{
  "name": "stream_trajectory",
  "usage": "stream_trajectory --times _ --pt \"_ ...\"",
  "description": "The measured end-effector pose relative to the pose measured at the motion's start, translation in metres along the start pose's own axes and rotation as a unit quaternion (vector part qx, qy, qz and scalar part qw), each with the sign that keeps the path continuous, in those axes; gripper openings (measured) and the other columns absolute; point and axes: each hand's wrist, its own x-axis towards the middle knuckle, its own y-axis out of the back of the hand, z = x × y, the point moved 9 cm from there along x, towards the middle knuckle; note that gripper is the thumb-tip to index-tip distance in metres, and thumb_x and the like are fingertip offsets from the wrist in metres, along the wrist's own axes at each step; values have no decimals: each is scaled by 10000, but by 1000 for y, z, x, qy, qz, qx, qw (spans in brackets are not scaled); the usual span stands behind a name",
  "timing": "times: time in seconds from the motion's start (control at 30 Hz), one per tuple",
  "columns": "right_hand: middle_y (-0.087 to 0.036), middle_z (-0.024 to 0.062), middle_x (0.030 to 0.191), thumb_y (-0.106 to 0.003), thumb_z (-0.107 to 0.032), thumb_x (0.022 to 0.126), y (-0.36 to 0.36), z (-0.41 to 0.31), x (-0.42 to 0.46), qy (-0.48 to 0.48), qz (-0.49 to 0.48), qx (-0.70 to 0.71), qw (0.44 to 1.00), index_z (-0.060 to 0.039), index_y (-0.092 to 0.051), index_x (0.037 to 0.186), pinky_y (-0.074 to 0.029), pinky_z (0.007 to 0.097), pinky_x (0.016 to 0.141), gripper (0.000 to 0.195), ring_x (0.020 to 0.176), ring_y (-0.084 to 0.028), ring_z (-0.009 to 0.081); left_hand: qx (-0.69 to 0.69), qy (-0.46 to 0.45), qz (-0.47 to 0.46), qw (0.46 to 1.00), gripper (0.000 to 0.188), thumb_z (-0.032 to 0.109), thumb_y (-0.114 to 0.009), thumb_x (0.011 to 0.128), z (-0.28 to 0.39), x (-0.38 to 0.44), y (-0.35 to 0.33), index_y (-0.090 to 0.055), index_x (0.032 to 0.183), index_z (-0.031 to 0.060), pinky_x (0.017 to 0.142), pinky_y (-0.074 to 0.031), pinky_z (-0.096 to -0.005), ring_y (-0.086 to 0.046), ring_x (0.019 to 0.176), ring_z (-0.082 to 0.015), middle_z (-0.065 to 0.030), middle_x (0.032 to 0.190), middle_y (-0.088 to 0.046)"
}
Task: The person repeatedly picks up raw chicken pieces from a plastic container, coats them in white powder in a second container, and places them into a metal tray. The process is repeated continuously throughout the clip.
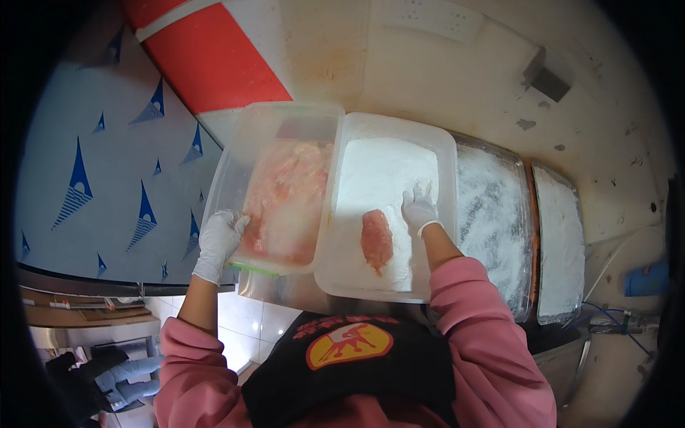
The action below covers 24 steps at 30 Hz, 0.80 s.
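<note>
A translucent plastic tub point(333, 214) holds pieces of raw pink meat point(291, 176) in some cloudy liquid. My left hand point(218, 241), in a white glove, is at this tub's left rim near the front corner; whether its fingers grip the rim I cannot tell. Beside it, a second plastic tub point(374, 289) contains white powder point(374, 166), heaped mostly at the back and right. One raw meat piece point(377, 241) lies on the bare front part of that tub. My gloved right hand point(420, 207) touches the powder to the right of this piece, its fingertips partly hidden in the powder.
Further right stand a clear tray point(527, 214) dusted with white powder and a narrower container point(578, 214) of white powder. A panel with blue patterns point(123, 176) borders the left side. A wall point(428, 69) rises behind the tubs. A person's legs point(128, 380) show at the lower left.
</note>
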Motion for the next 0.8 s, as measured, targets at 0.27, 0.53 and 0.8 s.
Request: stream_trajectory --times 0.27,0.53,0.8 --pt "-392 230 1452 -399 -328 987 -1 11 -30 28 -94 164 982 11 -351 1436 -335 396 1109 565 1341 -381 387 -24 -47 113 992 359 366 -638 871 16 -11 9 -651 751 28 633 -468 -436 -604 724 -367 -182 779 -631" --pt "-473 228 1367 -558 -265 928 -58 8 -59 111 -117 -61 985 -14 -334 1442 -375 442 1057 615 1321 -413 364 -35 -55 106 992 351 369 -626 878 18 -10 11 -662 742 47 623 -473 -456 -610 693 -365 -166 704 -613" --pt "-327 276 1477 -564 -408 907 6 -82 -96 164 117 -14 979 -69 -300 1486 -292 569 1067 721 1372 -316 419 -72 -35 142 987 311 366 -617 890 16 -14 17 -695 844 68 619 -478 -428 -624 699 -334 -138 742 -640"
